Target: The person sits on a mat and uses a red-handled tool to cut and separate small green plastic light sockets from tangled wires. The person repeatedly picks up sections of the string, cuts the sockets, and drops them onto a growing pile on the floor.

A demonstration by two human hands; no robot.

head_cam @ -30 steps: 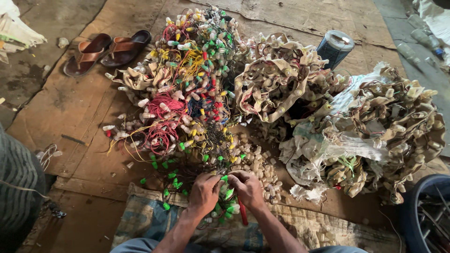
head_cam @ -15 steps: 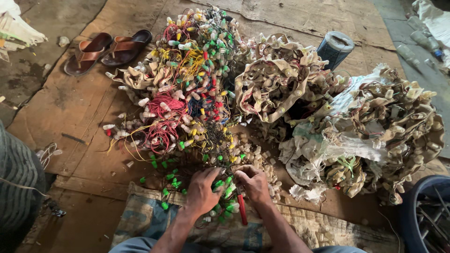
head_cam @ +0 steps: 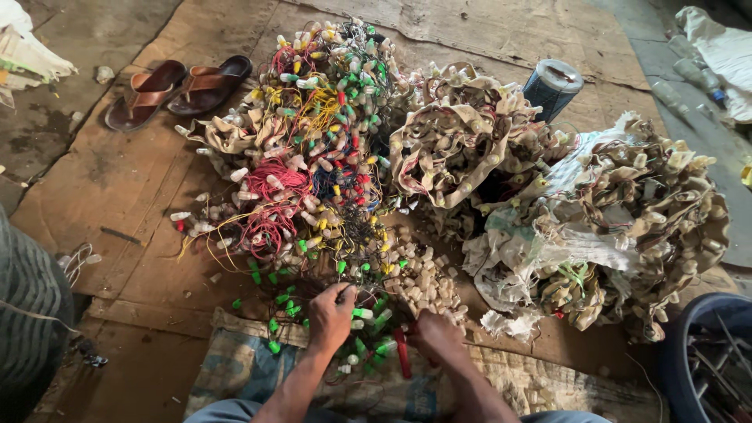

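Note:
A big tangle of thin wires with small coloured bulb caps (head_cam: 313, 164) lies on the floor in front of me. My left hand (head_cam: 330, 313) is closed on a dark wire strand with green caps (head_cam: 368, 321) at the pile's near edge. My right hand (head_cam: 439, 338) sits just to its right, fingers curled around a red-handled tool (head_cam: 403, 354) that points down towards me. Loose green caps (head_cam: 274, 323) are scattered by my left hand. A patch of pale loose caps (head_cam: 423, 278) lies just beyond my right hand.
Bundles of beige-capped wire (head_cam: 462, 141) and more wrapped in torn paper (head_cam: 627, 227) fill the right. A pair of brown sandals (head_cam: 176, 86) lies far left, a blue-grey can (head_cam: 552, 86) at the back, a blue tub (head_cam: 689, 352) near right. A woven sack (head_cam: 235, 368) is under my arms.
My left hand has moved up and away from my right hand, drawing the green-capped strand with it. My right hand stays low with the red tool.

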